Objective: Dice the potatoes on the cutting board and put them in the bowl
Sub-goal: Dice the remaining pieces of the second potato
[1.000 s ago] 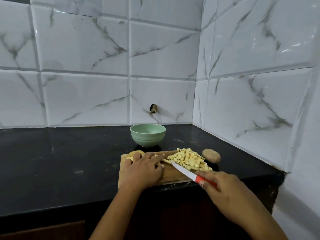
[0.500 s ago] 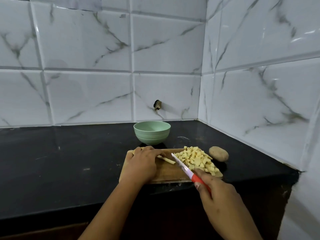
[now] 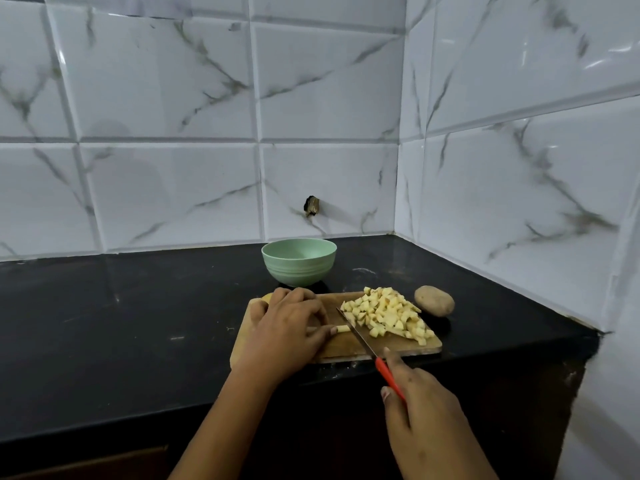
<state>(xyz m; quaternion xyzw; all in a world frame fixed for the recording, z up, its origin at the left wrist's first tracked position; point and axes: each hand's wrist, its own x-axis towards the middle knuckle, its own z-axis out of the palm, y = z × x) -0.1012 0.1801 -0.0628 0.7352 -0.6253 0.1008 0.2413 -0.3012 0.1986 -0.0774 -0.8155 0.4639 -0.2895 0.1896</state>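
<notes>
A wooden cutting board (image 3: 349, 344) lies at the front edge of the black counter. On its right half sits a pile of diced potato (image 3: 388, 313). My left hand (image 3: 287, 327) rests on the board's left half with curled fingers pinning a pale potato strip (image 3: 341, 328); a bit of potato peeks out behind the hand. My right hand (image 3: 426, 410) grips a red-handled knife (image 3: 360, 336), its blade angled across the board between the strip and the pile. A green bowl (image 3: 298, 261), seemingly empty, stands just behind the board. A whole unpeeled potato (image 3: 434, 301) lies right of the board.
The black counter (image 3: 121, 317) stretches left of the board. White marble-patterned tiled walls meet in a corner behind and to the right. The counter ends at the right wall (image 3: 519, 202), close to the whole potato.
The view has shifted down and left. My right hand has drawn back toward me, and the knife blade now lies nearer the strip held by my left hand.
</notes>
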